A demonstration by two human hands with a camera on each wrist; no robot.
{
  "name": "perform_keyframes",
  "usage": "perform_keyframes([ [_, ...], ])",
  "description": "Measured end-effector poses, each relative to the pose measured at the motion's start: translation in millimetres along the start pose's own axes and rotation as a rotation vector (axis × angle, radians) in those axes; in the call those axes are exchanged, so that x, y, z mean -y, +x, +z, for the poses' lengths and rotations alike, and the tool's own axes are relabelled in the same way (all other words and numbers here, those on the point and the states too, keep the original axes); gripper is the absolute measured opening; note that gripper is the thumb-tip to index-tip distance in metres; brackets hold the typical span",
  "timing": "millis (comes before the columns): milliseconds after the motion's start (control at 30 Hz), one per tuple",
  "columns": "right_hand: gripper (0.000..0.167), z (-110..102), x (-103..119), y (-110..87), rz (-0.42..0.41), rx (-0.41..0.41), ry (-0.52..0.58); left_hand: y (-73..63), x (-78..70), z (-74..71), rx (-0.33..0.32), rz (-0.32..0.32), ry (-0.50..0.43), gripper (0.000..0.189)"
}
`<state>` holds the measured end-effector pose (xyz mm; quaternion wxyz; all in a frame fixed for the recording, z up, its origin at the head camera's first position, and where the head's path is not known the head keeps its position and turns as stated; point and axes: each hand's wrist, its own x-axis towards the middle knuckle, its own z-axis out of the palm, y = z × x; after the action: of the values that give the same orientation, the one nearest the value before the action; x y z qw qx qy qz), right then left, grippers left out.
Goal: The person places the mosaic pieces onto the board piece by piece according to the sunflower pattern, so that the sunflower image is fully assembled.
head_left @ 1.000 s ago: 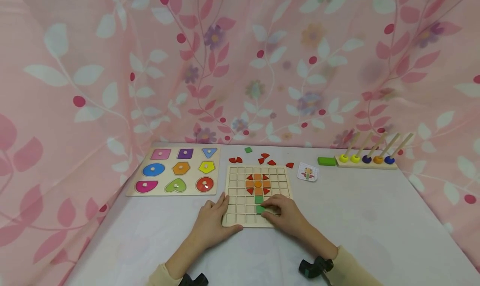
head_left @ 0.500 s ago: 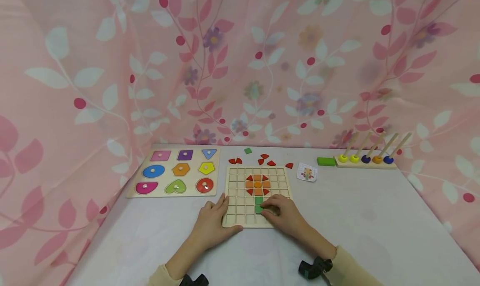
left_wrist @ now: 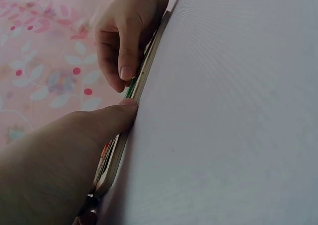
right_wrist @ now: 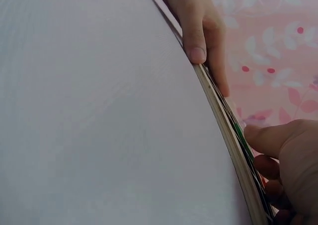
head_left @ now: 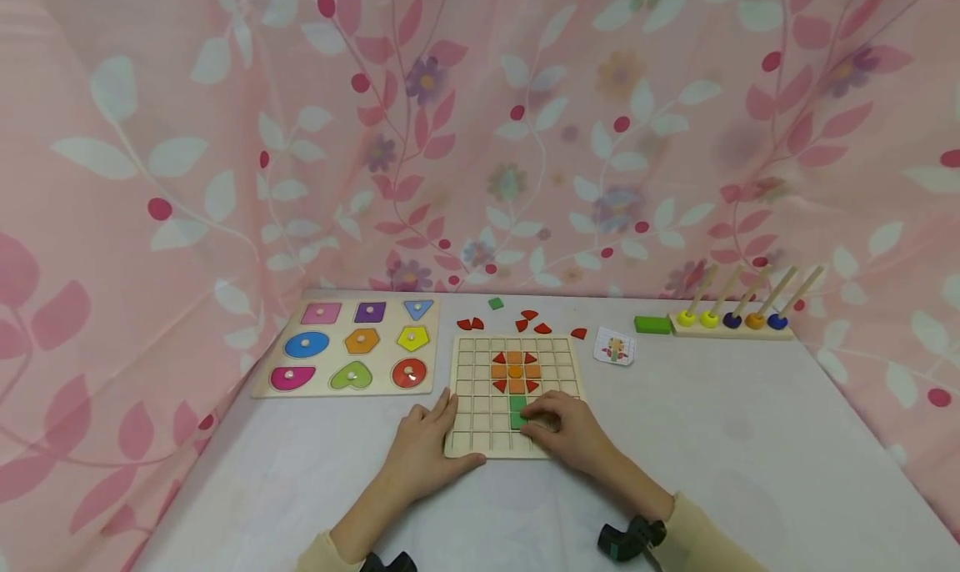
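Note:
In the head view my left hand (head_left: pixel 425 445) lies at the near left corner of a wooden grid board (head_left: pixel 474 418). Its fingers reach along the left side and the thumb touches the front edge. My right hand (head_left: pixel 573 432) holds a green square tile (head_left: pixel 517 420) by thumb and fingertips, in the grid right below another green square (head_left: pixel 517 403). Above them, orange squares (head_left: pixel 515 358) and red triangles (head_left: pixel 499 385) surround an orange round piece (head_left: pixel 515 372). The right wrist view shows the right thumb (right_wrist: pixel 258 135) against green; the fingers partly hide the tile.
A shape puzzle board (head_left: pixel 390 380) stands to the left. Behind the grid lie red quarter pieces (head_left: pixel 529 314) and a loose green square (head_left: pixel 496 303). Rightward are a picture card (head_left: pixel 615 346), a green block (head_left: pixel 652 325) and a peg stand (head_left: pixel 731 332) with coloured beads.
The lower green tile, slightly skewed before, now sits straight beneath the other green square. The right fingers have shifted only slightly with it; the left hand stays put.

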<state>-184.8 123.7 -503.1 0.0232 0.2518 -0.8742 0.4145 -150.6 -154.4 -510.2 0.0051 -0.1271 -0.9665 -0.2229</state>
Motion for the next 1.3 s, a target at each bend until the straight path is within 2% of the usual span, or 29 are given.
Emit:
perform_keyframes([
  [100,0.015,-6.7,4.8,2.5,0.022,0.027,0.047,0.2,0.7,-0.2,0.003,0.005,0.001,0.111],
  [300,0.017,-25.7,16.4,22.2,-0.031,0.027,0.046,0.3,2.8,-2.6,-0.012,0.003,0.019,0.110],
  [467,0.022,-38.8,14.1,58.6,-0.032,0.001,0.025,3.5,2.7,-4.1,-0.006,0.008,0.025,0.110],
  [633,0.026,-45.1,-1.6,104.9,-0.033,-0.014,0.022,8.2,0.5,-3.4,-0.011,0.012,0.015,0.110],
  [800,0.031,-39.5,-21.2,139.9,-0.012,-0.006,-0.009,9.5,-1.4,-1.3,-0.007,0.030,0.004,0.110],
  [1000,0.035,-22.9,-32.2,172.2,0.003,0.044,-0.078,5.2,-1.2,-0.9,0.004,0.016,0.005,0.110],
  [1133,0.037,-13.6,-36.2,189.9,0.023,0.042,-0.077,1.4,-0.5,-1.4,0.019,-0.019,-0.013,0.111],
  [1300,0.040,-10.7,-39.6,202.4,0.098,0.048,-0.103,-0.6,-0.2,-0.2,0.026,-0.034,-0.032,0.111],
])
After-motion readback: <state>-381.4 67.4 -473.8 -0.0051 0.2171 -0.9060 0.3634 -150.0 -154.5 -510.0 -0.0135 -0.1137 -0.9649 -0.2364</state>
